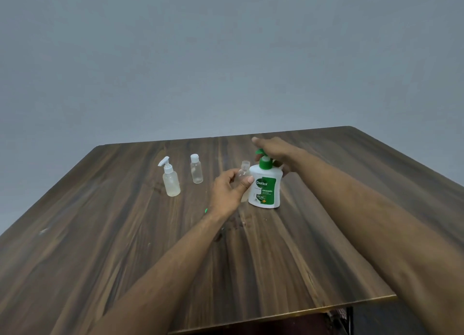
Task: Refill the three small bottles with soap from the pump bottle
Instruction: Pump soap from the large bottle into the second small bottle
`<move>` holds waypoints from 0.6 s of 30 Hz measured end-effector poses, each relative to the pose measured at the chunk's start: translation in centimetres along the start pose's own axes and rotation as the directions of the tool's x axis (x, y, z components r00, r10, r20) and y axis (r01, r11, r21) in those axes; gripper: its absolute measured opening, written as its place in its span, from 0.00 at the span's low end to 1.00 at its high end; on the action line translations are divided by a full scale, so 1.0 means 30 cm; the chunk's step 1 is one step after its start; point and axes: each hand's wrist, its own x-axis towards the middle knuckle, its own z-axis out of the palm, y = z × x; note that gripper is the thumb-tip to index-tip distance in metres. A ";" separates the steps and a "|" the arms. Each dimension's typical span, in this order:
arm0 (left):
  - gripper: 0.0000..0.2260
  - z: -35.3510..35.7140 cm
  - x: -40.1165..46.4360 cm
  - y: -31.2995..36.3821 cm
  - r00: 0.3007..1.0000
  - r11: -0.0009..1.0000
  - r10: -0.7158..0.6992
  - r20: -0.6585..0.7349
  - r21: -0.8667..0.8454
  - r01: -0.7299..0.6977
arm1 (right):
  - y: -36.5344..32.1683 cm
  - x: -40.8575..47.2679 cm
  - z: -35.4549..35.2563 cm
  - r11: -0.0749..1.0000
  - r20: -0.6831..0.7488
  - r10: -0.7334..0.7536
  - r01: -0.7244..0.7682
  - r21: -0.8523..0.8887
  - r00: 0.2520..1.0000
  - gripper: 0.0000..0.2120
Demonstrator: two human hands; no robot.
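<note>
- The left hand (227, 190) has its fingers (247, 181) curled round a clear small bottle (243, 174), mouth open, pressed against the side of the pump bottle (265, 186).
- The right hand (273, 150) lies over the green pump head (263, 156), its fingers fairly straight — pressing, not gripping, as far as I can tell.
- To do this well, I judge: keep the mouth directly under the nozzle tip, bottle upright, and press slowly so the soap drops in rather than down the outside.
- Beyond the left fingers on the tabletop (276, 259) stand a spray-top bottle (170, 180) and a capped bottle (196, 170) — both apart from either hand.
</note>
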 end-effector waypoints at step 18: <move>0.14 0.027 0.039 -0.024 0.919 0.975 0.136 0.371 0.112 -0.190 | 0.003 -0.004 -0.170 0.533 0.333 -0.504 0.590 -0.607 0.797 0.18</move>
